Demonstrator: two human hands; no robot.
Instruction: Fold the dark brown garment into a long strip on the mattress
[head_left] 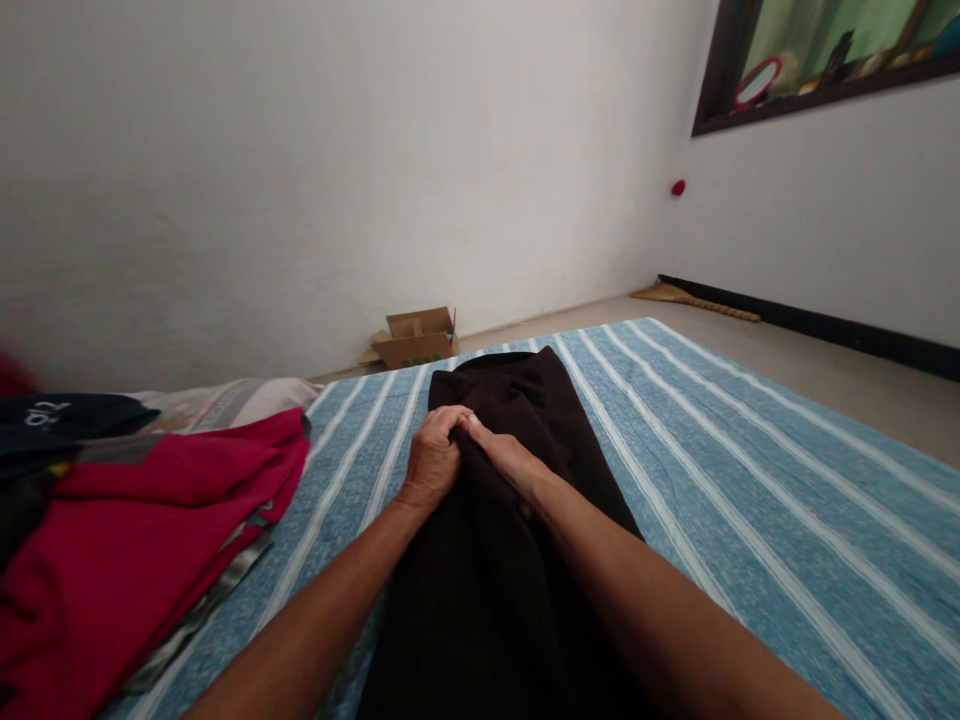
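A pair of dark brown, nearly black trousers (442, 620) lies lengthwise on the blue striped bedsheet (697, 410), its waist end at the far side and the rest running toward me. My left hand (435, 455) is closed around a gathered fold of the cloth near the middle. Right beside it, my right hand (506, 455) grips the same bunched fold, with its thumb side meeting the left fingers. Some of the right fingers are hidden by cloth and by the hand itself. Between the hands the fabric is raised into a ridge.
Red clothing (172, 500) is piled at the left, with a dark printed garment (67, 412) behind it. Past the bed's far edge, an open cardboard box (416, 345) stands by the wall. A broom (697, 298) lies on the floor at the right, below a window.
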